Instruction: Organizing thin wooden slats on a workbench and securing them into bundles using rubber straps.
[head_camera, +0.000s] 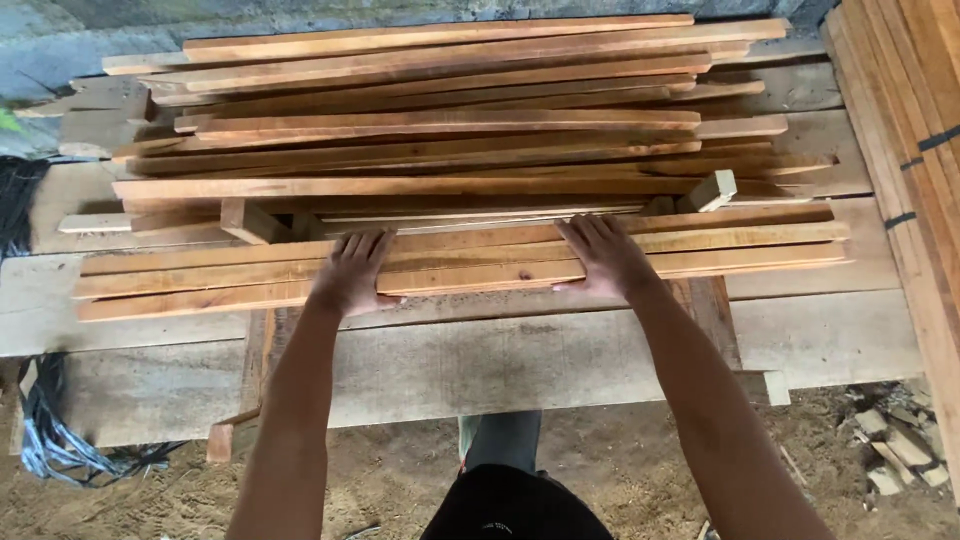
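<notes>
A: Inspect the area around the wooden slat stack (450, 150). Report any packages, labels, signs or screens.

B: None visible. On the stack, in front of it, and to either side, no package, label, sign or screen appears.

A: Printed or marked surfaces on the stack?

B: None discernible; bare wood only.

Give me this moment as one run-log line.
left hand: flat on front slats | right hand: flat on same slats | slat pile: behind | plank bench: underneath
</notes>
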